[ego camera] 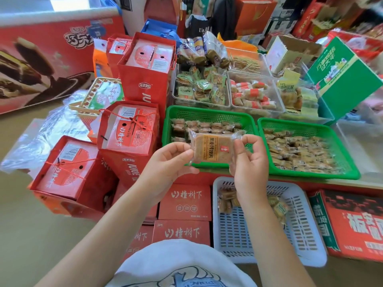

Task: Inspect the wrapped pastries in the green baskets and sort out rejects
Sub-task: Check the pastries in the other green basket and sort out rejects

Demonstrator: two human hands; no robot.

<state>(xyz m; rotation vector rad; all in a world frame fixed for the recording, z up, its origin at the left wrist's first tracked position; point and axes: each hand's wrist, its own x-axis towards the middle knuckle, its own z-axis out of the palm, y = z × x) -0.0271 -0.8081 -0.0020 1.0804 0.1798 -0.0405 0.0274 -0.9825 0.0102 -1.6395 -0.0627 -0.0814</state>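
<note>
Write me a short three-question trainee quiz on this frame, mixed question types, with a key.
1. True or false: both hands pinch the same wrapped pastry.
2. Multiple choice: the held pastry is in front of which container? A. the left green basket B. the white basket C. the clear tray
3. Fill in: of the two green baskets, the fuller one is the ____ green basket.

Key: 1 true. 2 A. 3 right.
</note>
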